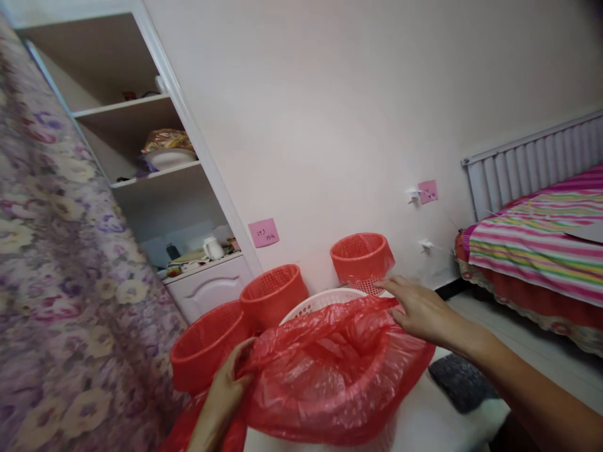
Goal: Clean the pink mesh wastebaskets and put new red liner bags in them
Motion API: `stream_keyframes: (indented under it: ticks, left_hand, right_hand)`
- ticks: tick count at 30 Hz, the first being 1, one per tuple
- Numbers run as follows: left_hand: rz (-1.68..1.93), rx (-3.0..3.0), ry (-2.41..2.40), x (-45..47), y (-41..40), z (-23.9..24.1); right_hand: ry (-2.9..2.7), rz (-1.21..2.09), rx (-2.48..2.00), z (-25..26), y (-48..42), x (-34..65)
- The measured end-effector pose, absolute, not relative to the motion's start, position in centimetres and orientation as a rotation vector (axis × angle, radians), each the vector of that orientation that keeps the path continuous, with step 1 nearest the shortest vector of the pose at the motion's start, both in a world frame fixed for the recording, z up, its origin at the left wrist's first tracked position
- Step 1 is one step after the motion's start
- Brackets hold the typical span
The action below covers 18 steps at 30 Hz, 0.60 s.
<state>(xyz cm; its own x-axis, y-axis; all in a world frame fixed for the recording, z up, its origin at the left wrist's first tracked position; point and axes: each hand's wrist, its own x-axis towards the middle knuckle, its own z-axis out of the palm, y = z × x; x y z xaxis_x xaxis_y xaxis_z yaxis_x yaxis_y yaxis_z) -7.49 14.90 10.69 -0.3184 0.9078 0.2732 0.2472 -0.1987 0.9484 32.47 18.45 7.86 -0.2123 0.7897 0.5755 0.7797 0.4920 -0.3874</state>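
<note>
A thin red plastic bag point(325, 402) lies spread over the near part of a basket, its mouth facing up and its edge hanging outside. The white perforated rim point(311, 306) of a basket shows behind the bag; the rest is covered. My left hand point(228, 380) pinches the bag's edge on the left. On the far right side, my right hand point(417, 307) grips the bag's edge between thumb and fingers. Two red baskets, a near one point(207, 345) and a farther one point(276, 295), stand beyond my left hand. Another red basket point(362, 260) stands behind my right hand.
Left hangs a floral curtain point(94, 351) beside a shelf cabinet point(155, 172) holding household things. A bed with a striped cover point(541, 245) stands at right. Dark grey cloth point(464, 380) lies on the white surface point(424, 420) below. Red plastic point(188, 430) bunches at lower left.
</note>
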Motion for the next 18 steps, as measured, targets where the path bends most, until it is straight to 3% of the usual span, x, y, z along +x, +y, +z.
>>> stream_keyframes:
  ticks: [4,18]
  left_hand:
    - [1.568,1.374,1.555,-7.3,15.6,10.8]
    - [1.367,1.135,1.382,-9.0,19.3,8.3]
  right_hand:
    - [-2.084,0.037,-1.198,8.5,18.8,29.9]
    - [-1.692,0.648,-1.042,5.2,32.8,27.2]
